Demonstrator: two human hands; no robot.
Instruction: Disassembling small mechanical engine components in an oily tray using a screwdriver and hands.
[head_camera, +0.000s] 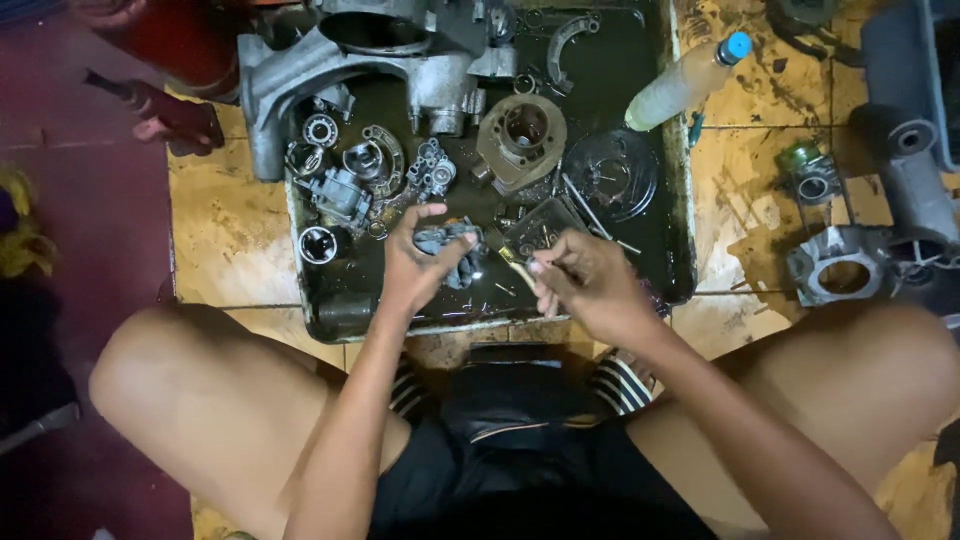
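My left hand (420, 262) grips a small grey metal engine part (447, 240) over the near edge of a black tray (676, 190) of dark oily liquid. My right hand (588, 282) holds a small brush (510, 260) with a pale handle, its bristles pointing at the metal part. Both hands sit close together above the tray's front. In the tray lie a bronze-coloured cylinder (520, 138), a large grey engine casing (350, 65), a carburettor (340, 195), bearings and several small parts.
A plastic bottle with a blue cap (690, 80) lies on the stained yellow floor to the right. More grey engine pieces (838, 265) rest at the far right. Another person's hand (170, 115) shows at the upper left. My bare knees flank the tray.
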